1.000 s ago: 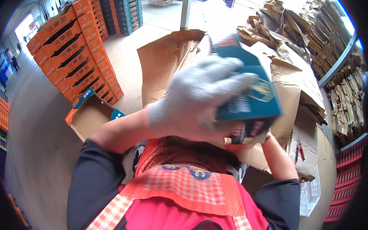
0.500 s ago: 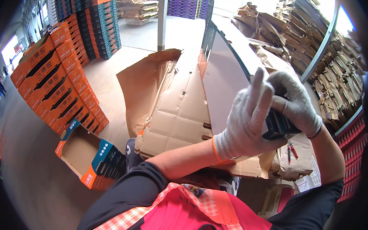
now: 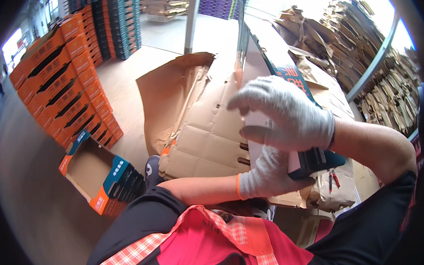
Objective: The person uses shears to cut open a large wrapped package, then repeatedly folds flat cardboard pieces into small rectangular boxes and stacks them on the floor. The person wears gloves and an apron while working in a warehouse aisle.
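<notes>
A half-folded cardboard box (image 3: 323, 160), dark teal outside and pale inside, lies lengthwise before me. My gloved left hand (image 3: 266, 176) grips its near left corner, the thumb low against the teal end; its other fingers are partly hidden behind the right hand. Across the box, above the left hand, reaches my gloved right hand (image 3: 289, 114). Its fingers are curved and apart from the thumb, with nothing seen between them. To the left of the box lie flat brown cardboard sheets (image 3: 200, 145), creased and slotted.
Orange boxes (image 3: 63, 87) form a tall stack at left, with an open teal-and-orange box (image 3: 100, 173) before it. Brown paper (image 3: 168, 96) stands up beyond the sheets. Red-handled pliers (image 3: 334, 180) lie near right. Piled brown cardboard (image 3: 359, 36) and a metal post (image 3: 377, 59) stand farther right.
My right hand has swung left from the box's right side to over its inside. The left hand has dropped to the near left corner. More of the teal side with orange print shows.
</notes>
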